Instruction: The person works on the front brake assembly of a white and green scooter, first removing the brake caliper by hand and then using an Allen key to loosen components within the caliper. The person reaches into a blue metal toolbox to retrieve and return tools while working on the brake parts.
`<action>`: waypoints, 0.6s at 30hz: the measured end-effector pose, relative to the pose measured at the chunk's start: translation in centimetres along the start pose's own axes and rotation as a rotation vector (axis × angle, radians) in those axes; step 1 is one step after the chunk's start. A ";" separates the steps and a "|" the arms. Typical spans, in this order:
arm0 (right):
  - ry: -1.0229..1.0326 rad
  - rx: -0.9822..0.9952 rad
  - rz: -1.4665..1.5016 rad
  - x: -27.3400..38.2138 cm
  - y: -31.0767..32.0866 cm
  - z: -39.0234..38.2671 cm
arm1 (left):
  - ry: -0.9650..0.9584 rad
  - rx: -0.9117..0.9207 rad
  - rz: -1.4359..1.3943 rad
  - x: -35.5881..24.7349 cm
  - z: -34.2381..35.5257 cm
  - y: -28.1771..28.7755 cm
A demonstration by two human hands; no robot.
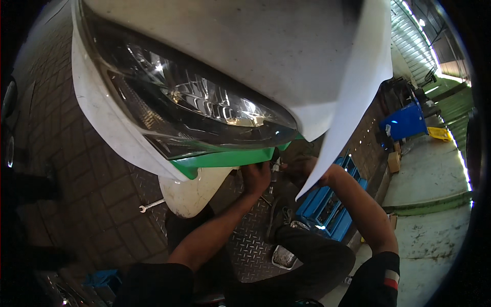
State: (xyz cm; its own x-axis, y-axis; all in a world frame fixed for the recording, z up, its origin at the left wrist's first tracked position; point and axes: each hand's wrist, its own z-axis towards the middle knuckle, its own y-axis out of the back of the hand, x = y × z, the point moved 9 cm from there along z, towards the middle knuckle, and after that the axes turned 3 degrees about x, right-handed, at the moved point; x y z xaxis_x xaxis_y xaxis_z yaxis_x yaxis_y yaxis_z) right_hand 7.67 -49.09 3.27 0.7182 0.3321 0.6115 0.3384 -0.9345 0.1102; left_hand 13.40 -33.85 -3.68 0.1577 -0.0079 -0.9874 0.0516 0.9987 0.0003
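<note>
A white motor scooter's front fairing (245, 46) fills the upper view, with a clear headlight (209, 100) and a green trim strip (225, 159) along its lower edge. My left hand (257, 177) reaches up under the green strip. Its fingers are hidden behind the strip. To its right, beside the pointed white panel edge (335, 133), is my right hand (307, 170), partly covered by that edge. The fingers look curled in the shadow, and what they hold cannot be made out. A small metallic part (276, 167) shows between the hands. Below hangs a white front mudguard (192, 189).
An open-end wrench (152, 205) lies at the left on the checkered metal plate (250, 250). At the right stands an open blue toolbox (327, 204) with tools inside. A small metal tray (283, 257) sits by my leg. Farther right are a blue bin (406, 122) and a wall.
</note>
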 end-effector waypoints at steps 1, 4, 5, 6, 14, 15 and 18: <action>-0.032 0.006 -0.065 -0.2 -0.3 0.2 | -0.007 -0.028 0.031 -0.2 -0.2 0.5; -0.203 0.019 -0.214 -0.6 0.8 0.6 | 0.059 -0.010 0.034 0.6 -0.2 0.0; -0.271 0.004 -0.201 -0.8 1.2 0.4 | 0.060 -0.047 0.009 -0.1 -0.2 0.2; -0.319 -0.030 -0.103 0.3 0.3 0.2 | 0.084 -0.010 -0.022 1.5 -0.1 0.1; -0.069 -0.121 -0.706 3.9 -0.4 0.2 | 0.154 -0.009 -0.082 0.7 0.2 -0.1; 0.098 -0.103 -0.858 4.2 -1.0 0.8 | 0.139 -0.025 -0.086 0.5 0.4 0.3; 0.615 -0.174 -1.426 4.8 -3.4 0.0 | 0.099 -0.060 -0.001 0.5 -0.1 0.2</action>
State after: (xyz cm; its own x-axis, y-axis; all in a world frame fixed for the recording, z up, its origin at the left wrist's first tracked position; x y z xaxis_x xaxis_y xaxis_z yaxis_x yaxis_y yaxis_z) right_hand 10.01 -44.33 5.85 -0.4867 0.8629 0.1365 0.3943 0.0775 0.9157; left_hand 13.41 -33.62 -4.21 0.0595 -0.0064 -0.9982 -0.0082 0.9999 -0.0069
